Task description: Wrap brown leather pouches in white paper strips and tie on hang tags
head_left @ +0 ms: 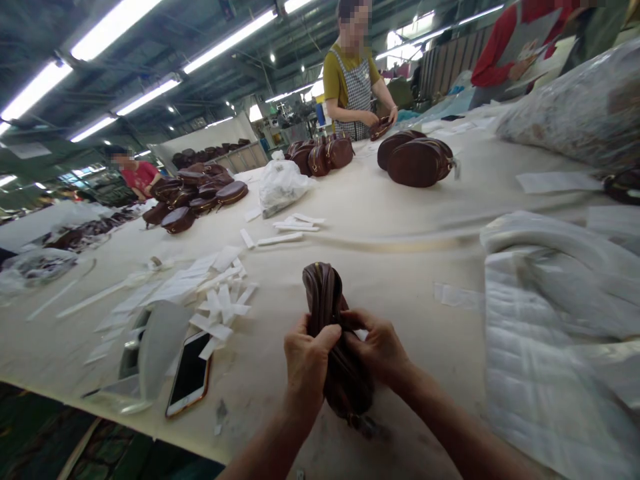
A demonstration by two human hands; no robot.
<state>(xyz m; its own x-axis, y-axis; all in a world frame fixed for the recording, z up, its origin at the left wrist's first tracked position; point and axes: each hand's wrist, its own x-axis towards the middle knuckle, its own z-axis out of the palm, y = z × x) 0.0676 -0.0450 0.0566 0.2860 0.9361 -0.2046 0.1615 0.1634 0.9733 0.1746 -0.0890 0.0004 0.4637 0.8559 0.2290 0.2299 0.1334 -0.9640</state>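
A dark brown leather bag (pixel 324 291) stands on its edge on the pale table in front of me, its narrow side turned up. My left hand (pixel 307 357) grips it from the left, with the thumb pressed on top. From the right, my right hand (pixel 377 343) pinches the bag near its middle; a bit of white shows by these fingers. What exactly the right fingertips hold is partly hidden. The bag's near end, with a small dangling piece, is blurred.
Left are a phone (pixel 190 370), a tape dispenser (pixel 155 350) and white paper strips (pixel 225 307). Clear plastic bags (pixel 545 347) lie right. Beyond sit brown bags (pixel 417 162), a bag pile (pixel 195 190) and a white plastic bag (pixel 283 183). A co-worker (pixel 350 87) handles a bag across the table.
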